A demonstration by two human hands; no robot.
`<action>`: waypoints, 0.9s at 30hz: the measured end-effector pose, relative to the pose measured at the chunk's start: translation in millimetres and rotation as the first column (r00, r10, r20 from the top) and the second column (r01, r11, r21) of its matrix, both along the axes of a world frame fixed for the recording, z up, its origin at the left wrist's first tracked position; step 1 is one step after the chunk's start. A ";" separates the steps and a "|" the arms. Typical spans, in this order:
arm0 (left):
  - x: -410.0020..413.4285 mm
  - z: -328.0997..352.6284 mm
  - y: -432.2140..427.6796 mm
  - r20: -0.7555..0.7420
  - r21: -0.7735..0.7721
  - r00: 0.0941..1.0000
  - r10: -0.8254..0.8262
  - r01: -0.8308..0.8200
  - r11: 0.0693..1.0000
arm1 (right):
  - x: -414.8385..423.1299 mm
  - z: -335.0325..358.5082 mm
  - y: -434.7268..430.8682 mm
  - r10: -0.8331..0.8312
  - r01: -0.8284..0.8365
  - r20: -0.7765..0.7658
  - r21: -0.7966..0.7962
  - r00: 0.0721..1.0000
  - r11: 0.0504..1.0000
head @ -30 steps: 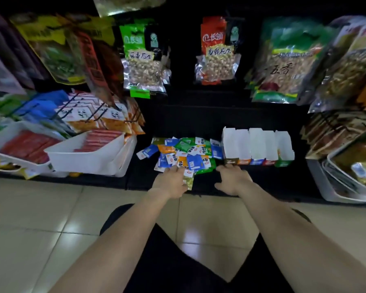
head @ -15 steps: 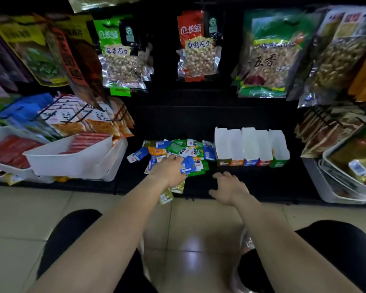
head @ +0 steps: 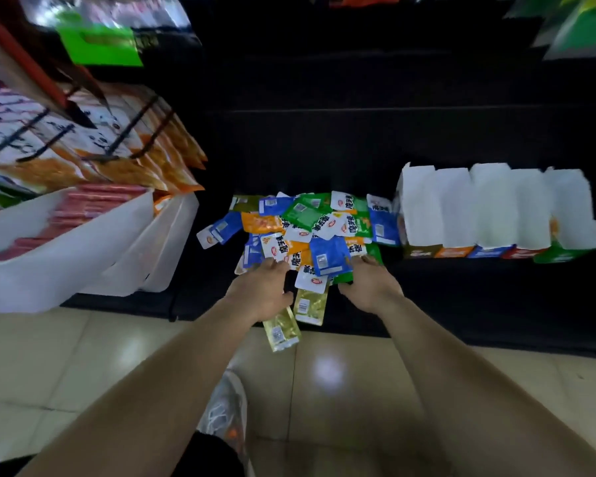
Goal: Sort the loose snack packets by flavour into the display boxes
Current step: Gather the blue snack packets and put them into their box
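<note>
A heap of loose snack packets (head: 307, 232) in blue, green, orange, white and gold lies on the dark bottom shelf. To its right stands a row of white display boxes (head: 496, 208) with brown, orange, blue, red and green fronts. My left hand (head: 260, 290) rests palm down on the heap's front left, fingertips on a white packet. A gold packet (head: 283, 330) sticks out from under its palm over the shelf edge. My right hand (head: 370, 287) rests on the heap's front right, fingertips touching a green packet (head: 372, 251). A second gold packet (head: 310, 306) lies between the hands.
White plastic bins (head: 66, 256) with red packs jut out at the left, and orange bags (head: 152, 160) hang on hooks above them. The shelf edge (head: 461, 335) runs just below my hands, over beige floor tiles. A shoe (head: 224, 411) shows between my arms.
The view has dropped closer to the shelf. My right hand moved up from the shelf front onto the heap's right side. My left hand stayed on the heap.
</note>
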State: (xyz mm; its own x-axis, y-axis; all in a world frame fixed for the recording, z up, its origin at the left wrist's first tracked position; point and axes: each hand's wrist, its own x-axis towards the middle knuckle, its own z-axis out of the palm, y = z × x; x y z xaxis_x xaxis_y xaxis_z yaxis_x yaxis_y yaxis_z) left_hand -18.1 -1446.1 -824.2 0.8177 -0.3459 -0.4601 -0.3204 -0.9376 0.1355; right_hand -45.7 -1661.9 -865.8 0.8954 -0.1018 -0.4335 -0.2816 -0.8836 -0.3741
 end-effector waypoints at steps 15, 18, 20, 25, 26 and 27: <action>13.0 -61.3 4.4 -0.035 -0.153 0.997 0.074 -0.079 0.985 | 47.5 -62.3 37.4 0.006 0.043 0.191 -0.248 0.982 0.968; 8.4 -60.3 1.1 -0.034 -0.149 0.996 0.077 -0.081 0.985 | 45.2 -60.3 32.1 -0.041 0.064 0.164 -0.137 0.986 0.988; 6.9 -61.1 -1.9 -0.037 -0.155 0.996 0.076 -0.081 0.985 | 46.0 -60.8 31.7 -0.067 0.090 0.171 -0.130 0.983 0.987; 11.4 -66.2 -3.3 -0.048 -0.162 0.995 0.087 -0.094 0.982 | 49.0 -74.3 31.0 -0.284 0.268 0.157 0.118 0.946 0.956; 13.6 -67.1 -3.4 -0.050 -0.163 0.994 0.096 -0.103 0.981 | 47.8 -76.1 29.0 -0.323 0.296 0.135 0.187 0.937 0.937; 15.7 -67.7 -3.7 -0.056 -0.168 0.992 0.109 -0.117 0.979 | 45.1 -77.1 26.1 -0.340 0.307 0.112 0.233 0.934 0.923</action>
State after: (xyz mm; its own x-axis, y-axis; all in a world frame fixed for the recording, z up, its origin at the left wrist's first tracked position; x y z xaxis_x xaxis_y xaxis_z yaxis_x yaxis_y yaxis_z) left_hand -2.4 -1449.8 -891.8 0.8351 -0.3294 -0.4406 -0.2034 -0.9290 0.3091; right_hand -0.6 -1635.8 -942.9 0.8839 -0.3183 -0.3425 -0.4665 -0.6509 -0.5990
